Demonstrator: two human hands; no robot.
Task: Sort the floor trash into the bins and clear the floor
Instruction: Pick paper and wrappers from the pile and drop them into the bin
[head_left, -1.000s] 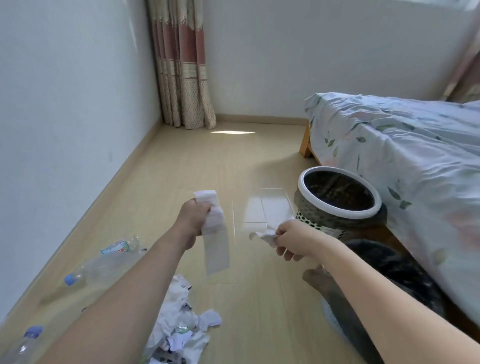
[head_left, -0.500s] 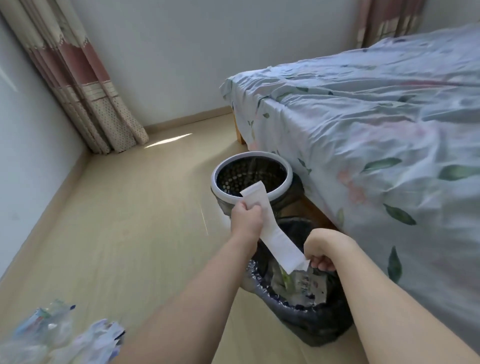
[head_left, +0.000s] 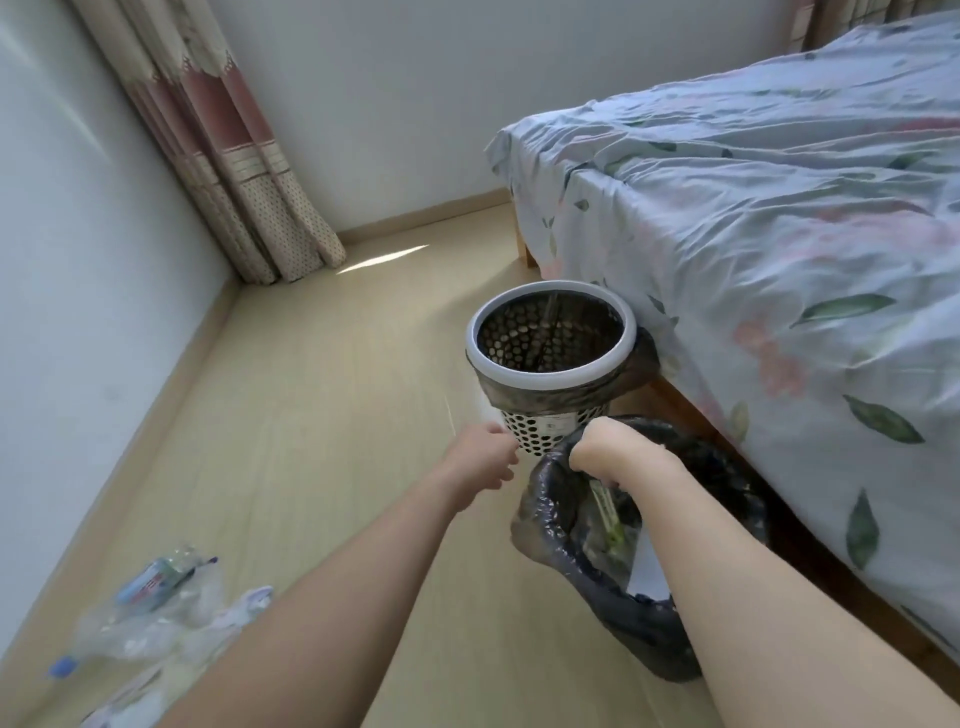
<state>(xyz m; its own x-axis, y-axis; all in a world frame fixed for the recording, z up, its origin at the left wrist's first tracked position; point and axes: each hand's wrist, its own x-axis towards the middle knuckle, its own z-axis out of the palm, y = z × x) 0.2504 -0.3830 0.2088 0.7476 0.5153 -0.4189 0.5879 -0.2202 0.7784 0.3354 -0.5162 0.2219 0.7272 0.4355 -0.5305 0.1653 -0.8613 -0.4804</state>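
Observation:
My right hand hangs knuckles-up over the near bin lined with a black bag; its fingers point down and are hidden. Inside that bin lie a white paper sheet and a green-edged wrapper. My left hand hovers just left of the bin with loosely curled fingers and nothing visible in it. Behind stands a perforated bin with a white rim and a dark liner. Floor trash at lower left: crushed clear plastic bottles and white paper scraps.
A bed with a leaf-print sheet fills the right side, its wooden frame right beside both bins. A wall runs along the left, with a curtain in the far corner. Wooden floor stretches between wall and bins.
The white strip held between both hands is no longer in them; white paper now lies in the black-bag bin. My left hand has drawn back to the left, and the view dipped lower.

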